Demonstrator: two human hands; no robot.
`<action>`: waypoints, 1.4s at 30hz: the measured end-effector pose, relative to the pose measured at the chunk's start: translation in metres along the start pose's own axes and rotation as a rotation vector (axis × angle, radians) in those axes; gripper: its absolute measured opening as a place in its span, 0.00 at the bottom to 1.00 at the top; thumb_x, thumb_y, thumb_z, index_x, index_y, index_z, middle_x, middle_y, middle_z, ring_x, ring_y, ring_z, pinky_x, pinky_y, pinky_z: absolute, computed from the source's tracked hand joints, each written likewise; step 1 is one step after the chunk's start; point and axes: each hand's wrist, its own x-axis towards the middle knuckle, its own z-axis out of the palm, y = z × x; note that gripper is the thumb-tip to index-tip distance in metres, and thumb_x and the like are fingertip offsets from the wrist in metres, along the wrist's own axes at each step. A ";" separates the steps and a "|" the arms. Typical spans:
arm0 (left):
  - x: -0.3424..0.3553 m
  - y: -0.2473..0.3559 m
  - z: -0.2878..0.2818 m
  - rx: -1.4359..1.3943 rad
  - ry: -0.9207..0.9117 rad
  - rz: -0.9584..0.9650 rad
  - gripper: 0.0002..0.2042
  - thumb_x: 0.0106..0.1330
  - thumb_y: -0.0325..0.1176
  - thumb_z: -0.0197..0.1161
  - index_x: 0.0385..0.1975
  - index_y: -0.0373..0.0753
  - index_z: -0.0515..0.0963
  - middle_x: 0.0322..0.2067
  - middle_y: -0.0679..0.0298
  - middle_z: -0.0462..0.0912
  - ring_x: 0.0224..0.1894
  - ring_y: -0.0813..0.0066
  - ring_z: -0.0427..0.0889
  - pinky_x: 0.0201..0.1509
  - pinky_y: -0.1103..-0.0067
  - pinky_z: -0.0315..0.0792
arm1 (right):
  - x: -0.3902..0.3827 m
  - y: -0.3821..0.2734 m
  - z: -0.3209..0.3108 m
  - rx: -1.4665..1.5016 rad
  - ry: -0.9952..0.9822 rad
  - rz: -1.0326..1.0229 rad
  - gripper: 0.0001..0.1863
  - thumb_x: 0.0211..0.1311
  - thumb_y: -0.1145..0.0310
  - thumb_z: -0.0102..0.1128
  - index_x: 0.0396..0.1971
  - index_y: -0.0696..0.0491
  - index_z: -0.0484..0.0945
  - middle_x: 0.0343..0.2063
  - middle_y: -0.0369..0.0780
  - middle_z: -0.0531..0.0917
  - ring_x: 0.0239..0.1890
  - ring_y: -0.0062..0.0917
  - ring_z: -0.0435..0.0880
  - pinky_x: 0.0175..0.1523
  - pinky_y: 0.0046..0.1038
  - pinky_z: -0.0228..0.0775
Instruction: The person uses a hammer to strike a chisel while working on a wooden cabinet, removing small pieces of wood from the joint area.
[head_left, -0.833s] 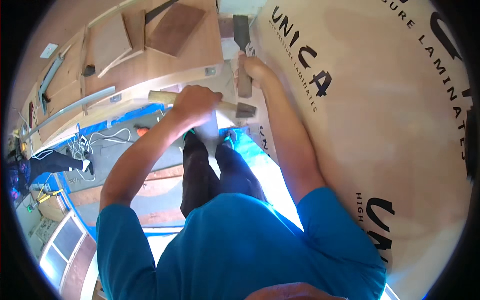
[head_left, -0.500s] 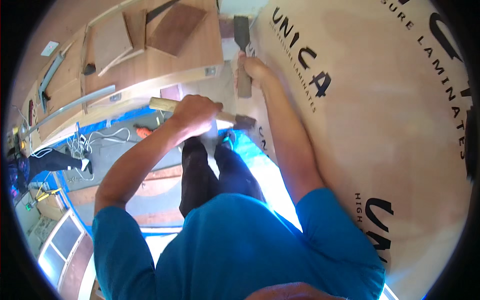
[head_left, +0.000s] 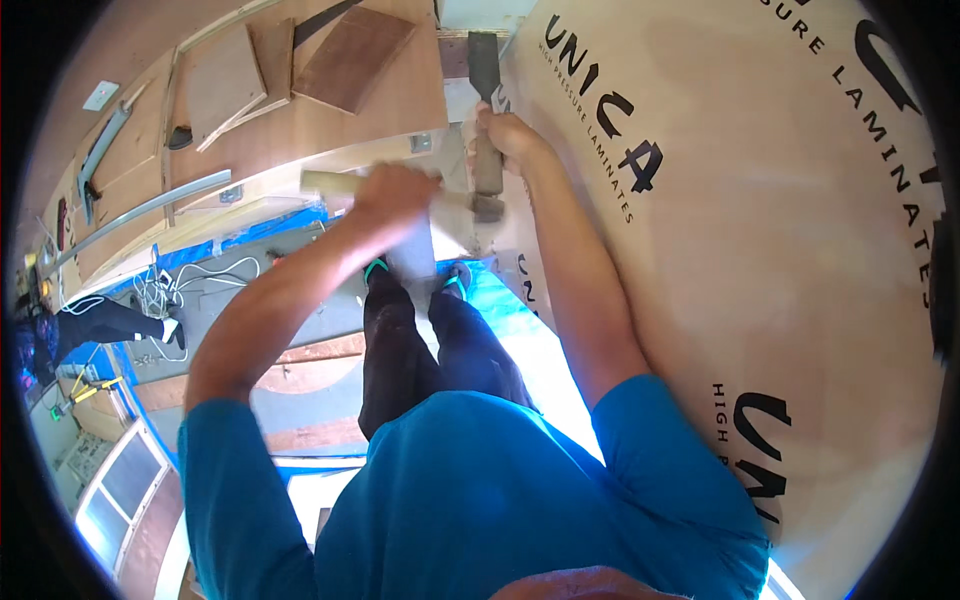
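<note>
My left hand [head_left: 398,195] is closed round the pale wooden handle of a hammer [head_left: 335,183], slightly blurred by motion. The hammer's dark head lies right at the butt end of a chisel; whether they touch I cannot tell. This chisel [head_left: 484,68] has a broad dark blade pointing away from me. My right hand [head_left: 508,138] grips it where blade and handle meet, with the handle's lower part showing below the fingers. Its blade end reaches the far edge by the wooden bench; what it bears on is not plain.
A large light-brown panel [head_left: 760,220] with black print fills the right. On the wooden bench [head_left: 400,110] at far left lie loose boards [head_left: 355,60], a caulking gun [head_left: 105,140] and a metal strip [head_left: 150,215]. White cables [head_left: 165,290] and another person's leg [head_left: 110,328] are at left.
The hammer and my left hand have moved up and away from me, bringing the head up to the chisel's butt. My right hand and the chisel stay in place.
</note>
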 end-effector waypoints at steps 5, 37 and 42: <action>-0.047 0.031 0.002 -0.156 0.030 0.166 0.08 0.66 0.35 0.63 0.40 0.44 0.86 0.30 0.58 0.89 0.36 0.56 0.92 0.40 0.59 0.82 | -0.003 0.000 -0.001 -0.012 0.028 0.010 0.27 0.84 0.46 0.47 0.50 0.61 0.70 0.35 0.49 0.81 0.28 0.44 0.86 0.36 0.51 0.84; -0.006 0.013 0.016 -0.029 -0.021 0.043 0.08 0.60 0.35 0.65 0.35 0.46 0.89 0.32 0.57 0.90 0.39 0.56 0.92 0.44 0.58 0.83 | 0.009 0.011 -0.003 -0.011 0.005 0.007 0.22 0.84 0.49 0.49 0.45 0.56 0.72 0.33 0.45 0.80 0.30 0.40 0.84 0.38 0.48 0.83; -0.034 0.041 0.012 -0.195 -0.075 0.114 0.07 0.60 0.33 0.65 0.34 0.46 0.89 0.30 0.56 0.90 0.41 0.53 0.92 0.45 0.56 0.84 | 0.006 0.012 -0.007 0.000 -0.002 0.003 0.20 0.84 0.50 0.49 0.45 0.55 0.72 0.34 0.44 0.78 0.29 0.39 0.83 0.38 0.48 0.83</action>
